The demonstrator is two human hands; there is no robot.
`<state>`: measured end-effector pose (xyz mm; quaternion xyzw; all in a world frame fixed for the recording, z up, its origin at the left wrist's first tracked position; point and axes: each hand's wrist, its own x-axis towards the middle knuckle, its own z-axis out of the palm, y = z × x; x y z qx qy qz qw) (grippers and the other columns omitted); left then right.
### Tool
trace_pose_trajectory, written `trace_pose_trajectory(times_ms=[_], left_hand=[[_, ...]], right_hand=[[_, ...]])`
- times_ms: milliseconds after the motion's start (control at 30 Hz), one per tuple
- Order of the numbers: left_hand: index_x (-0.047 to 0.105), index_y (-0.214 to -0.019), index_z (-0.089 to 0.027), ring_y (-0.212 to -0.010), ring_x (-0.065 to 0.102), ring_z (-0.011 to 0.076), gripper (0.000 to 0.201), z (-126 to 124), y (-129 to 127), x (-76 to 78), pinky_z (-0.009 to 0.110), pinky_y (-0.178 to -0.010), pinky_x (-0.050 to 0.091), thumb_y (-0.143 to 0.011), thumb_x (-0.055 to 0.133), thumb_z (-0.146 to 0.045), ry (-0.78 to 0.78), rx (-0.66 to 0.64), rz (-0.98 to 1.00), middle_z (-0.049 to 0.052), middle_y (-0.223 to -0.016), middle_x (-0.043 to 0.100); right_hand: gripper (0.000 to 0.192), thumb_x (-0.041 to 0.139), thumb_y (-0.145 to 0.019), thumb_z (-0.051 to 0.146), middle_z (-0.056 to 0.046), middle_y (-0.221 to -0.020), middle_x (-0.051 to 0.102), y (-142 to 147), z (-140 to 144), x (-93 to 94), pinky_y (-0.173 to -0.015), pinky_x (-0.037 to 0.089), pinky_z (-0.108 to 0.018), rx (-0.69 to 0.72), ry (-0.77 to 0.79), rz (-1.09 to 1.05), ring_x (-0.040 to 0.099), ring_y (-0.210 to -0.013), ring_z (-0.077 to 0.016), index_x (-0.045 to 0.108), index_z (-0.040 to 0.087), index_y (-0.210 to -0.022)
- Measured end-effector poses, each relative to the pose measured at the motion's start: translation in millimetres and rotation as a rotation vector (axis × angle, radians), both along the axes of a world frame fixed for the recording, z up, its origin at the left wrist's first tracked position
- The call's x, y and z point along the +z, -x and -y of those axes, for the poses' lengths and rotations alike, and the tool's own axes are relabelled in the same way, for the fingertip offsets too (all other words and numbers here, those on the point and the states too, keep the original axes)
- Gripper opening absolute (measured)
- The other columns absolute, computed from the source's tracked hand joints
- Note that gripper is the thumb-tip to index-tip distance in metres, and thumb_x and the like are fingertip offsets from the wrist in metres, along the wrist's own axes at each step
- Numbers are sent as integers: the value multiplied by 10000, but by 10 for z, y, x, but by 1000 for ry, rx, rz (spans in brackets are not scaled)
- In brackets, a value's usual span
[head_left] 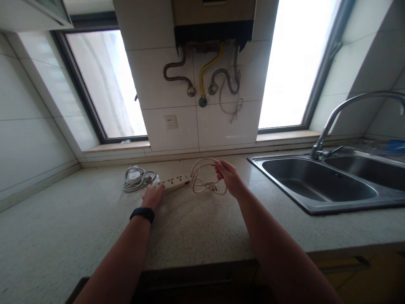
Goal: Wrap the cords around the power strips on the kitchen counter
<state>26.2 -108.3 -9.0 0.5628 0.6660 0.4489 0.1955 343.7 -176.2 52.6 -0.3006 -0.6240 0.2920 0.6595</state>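
Two hands work the power strip (172, 182) at twelve o'clock on the counter (79, 236): left hand (152, 196) rests flat on its rigid, light body, while right hand (228, 176) pinches the limp, springy coiled cord (202, 177), best gathered by its loops.

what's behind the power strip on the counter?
Behind the power strip is bare countertop, then the tiled wall with a wall socket. The left hand covers its near left end; the right hand holds its coiled cord.
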Motion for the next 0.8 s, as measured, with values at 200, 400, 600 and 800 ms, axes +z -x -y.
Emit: trace_pose_trajectory(times_ms=[200,400,600,800], left_hand=[[503,-1368,-86,-1361,361,440,676,119,-114,62,572,-1097,242,-794,627,-421,10,33,-175,269,-1371,484],[389,-1479,-210,-1370,382,299,722,489,-454,150,472,-1152,281,-845,660,-422,-551,-732,-336,142,-1469,443],[471,-1418,-222,-1212,565,268,574,719,-649,221,429,-1035,429,-894,655,-365,-335,-1039,111,153,-1328,577],[677,-1063,-154,-1012,644,260,322,818,-599,292,394,-938,457,-874,668,-414,-122,-1125,497,138,-1030,690]], right_hand=[[305,696,-837,468,12,-724,479,91,92,67,-516,324,-232,157,46,-163,372,-551,-70,659,166,-862],[263,746,-806,418,3,-744,504,168,151,74,-529,355,-221,342,112,-329,360,-566,-66,697,182,-910],[285,736,-805,430,-1,-753,511,272,152,25,-532,379,-221,384,162,-307,401,-575,-71,675,170,-903],[380,695,-807,517,8,-747,492,329,97,-39,-509,380,-212,235,201,-264,424,-556,-67,668,172,-965]])
